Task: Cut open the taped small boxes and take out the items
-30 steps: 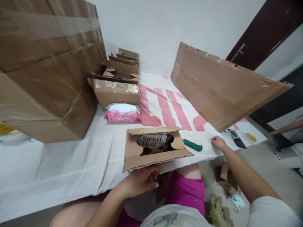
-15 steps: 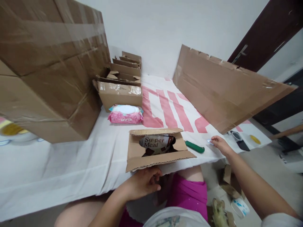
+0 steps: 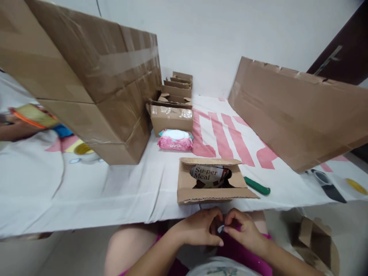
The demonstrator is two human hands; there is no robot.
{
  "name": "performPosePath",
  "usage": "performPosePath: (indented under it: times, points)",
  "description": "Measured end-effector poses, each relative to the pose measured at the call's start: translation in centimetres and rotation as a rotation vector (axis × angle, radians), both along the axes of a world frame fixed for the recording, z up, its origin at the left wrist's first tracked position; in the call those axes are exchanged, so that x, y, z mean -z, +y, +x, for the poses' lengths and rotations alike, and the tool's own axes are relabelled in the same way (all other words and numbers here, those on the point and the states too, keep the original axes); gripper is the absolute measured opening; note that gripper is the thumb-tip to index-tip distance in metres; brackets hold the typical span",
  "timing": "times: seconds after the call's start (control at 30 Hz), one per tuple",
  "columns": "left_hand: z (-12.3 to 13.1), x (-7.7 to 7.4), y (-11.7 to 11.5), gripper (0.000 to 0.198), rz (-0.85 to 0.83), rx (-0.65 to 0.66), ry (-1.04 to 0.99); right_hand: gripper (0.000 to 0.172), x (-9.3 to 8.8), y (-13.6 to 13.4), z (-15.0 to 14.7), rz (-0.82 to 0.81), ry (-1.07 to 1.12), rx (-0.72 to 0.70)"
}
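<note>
Over my lap, just below the table edge, my two hands are close together. My right hand (image 3: 247,232) pinches a small whitish sticker-like piece (image 3: 220,229) between thumb and fingers. Beside it, my left hand (image 3: 198,229) has its fingers curled and its thumb apart; nothing shows in its grasp. In front of both hands stands a small cardboard box (image 3: 214,194) with its long flaps folded out. Inside is a pack (image 3: 205,174) printed "Su-per Meal", partly hidden by the flaps. A green-handled utility knife (image 3: 257,186) lies right of the box.
Pink wet wipes (image 3: 175,141) lie before a row of open boxes (image 3: 171,119). Large taped cartons (image 3: 115,96) stand left, a cardboard panel (image 3: 296,111) right. Tape rolls (image 3: 83,149) (image 3: 356,186) lie on the table. Another person's hand (image 3: 17,128) shows far left.
My right hand has come from the table's right side to my lap, carrying the small whitish piece. My left hand is now beside it. The view has turned left.
</note>
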State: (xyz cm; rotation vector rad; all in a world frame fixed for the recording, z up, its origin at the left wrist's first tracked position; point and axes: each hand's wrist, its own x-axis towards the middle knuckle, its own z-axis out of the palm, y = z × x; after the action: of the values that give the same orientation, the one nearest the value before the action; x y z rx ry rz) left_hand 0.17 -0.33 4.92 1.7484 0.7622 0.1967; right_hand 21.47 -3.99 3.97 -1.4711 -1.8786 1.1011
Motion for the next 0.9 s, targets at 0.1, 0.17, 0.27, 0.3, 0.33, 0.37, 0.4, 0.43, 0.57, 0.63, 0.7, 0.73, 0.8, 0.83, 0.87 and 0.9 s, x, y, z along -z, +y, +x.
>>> performPosePath:
  times: [0.1,0.17,0.27,0.3,0.33,0.37,0.4,0.43,0.57,0.63,0.7,0.73,0.8,0.83,0.87,0.9]
  points:
    - [0.1,0.0,0.1,0.028,0.11,-0.059,0.025,0.004,0.6,-0.3,-1.5,0.094,-0.006,0.028]
    - [0.1,0.1,0.3,0.023,0.131,-0.095,0.015,0.004,0.8,-0.2,-2.0,0.157,-0.011,0.029]
    - [0.2,0.2,0.4,0.019,0.127,-0.122,0.007,0.005,1.0,0.0,-2.2,0.222,-0.001,0.009]
    - [0.1,0.1,0.4,0.018,0.138,-0.122,0.008,0.005,1.1,0.1,-2.2,0.233,0.009,-0.006]
    - [-0.1,0.0,0.5,0.018,0.153,-0.113,0.008,0.005,1.1,0.1,-2.2,0.241,0.02,-0.024]
    - [-0.5,-0.2,0.6,0.017,0.166,-0.095,0.006,0.005,1.0,0.1,-2.2,0.248,0.031,-0.044]
    - [-1.2,-0.5,0.7,0.017,0.172,-0.076,0.001,0.006,1.1,0.1,-2.0,0.256,0.037,-0.058]
    - [-2.2,-0.8,0.8,0.017,0.167,-0.058,-0.005,0.008,1.1,0.1,-1.8,0.265,0.038,-0.064]
    - [-9.0,-2.8,1.1,0.012,0.045,-0.133,-0.118,0.012,1.5,0.8,-0.5,0.328,0.012,-0.04]
    - [-13.2,-3.3,0.9,0.018,0.01,-0.366,-0.269,0.013,1.9,1.2,0.1,0.368,-0.003,-0.044]
    - [-17.1,-3.3,1.1,0.028,0.026,-0.697,-0.42,0.014,2.3,1.6,0.2,0.388,-0.02,-0.034]
    - [-18.9,-3.1,1.5,0.03,0.045,-0.87,-0.469,0.016,2.5,1.7,0.2,0.382,-0.027,-0.017]
    - [-22.1,-2.6,2.9,0.033,0.105,-1.294,-0.538,0.019,2.9,1.8,0.0,0.351,-0.028,0.022]
    - [-23.6,-2.4,4.0,0.033,0.125,-1.535,-0.558,0.021,3.1,1.8,-0.1,0.332,-0.023,0.034]
    - [-25.0,-2.3,5.2,0.032,0.158,-1.678,-0.561,0.022,3.3,1.9,-0.2,0.319,-0.016,0.036]
    - [-26.3,-2.4,6.5,0.029,0.19,-1.776,-0.558,0.023,3.4,1.9,-0.3,0.313,-0.011,0.031]
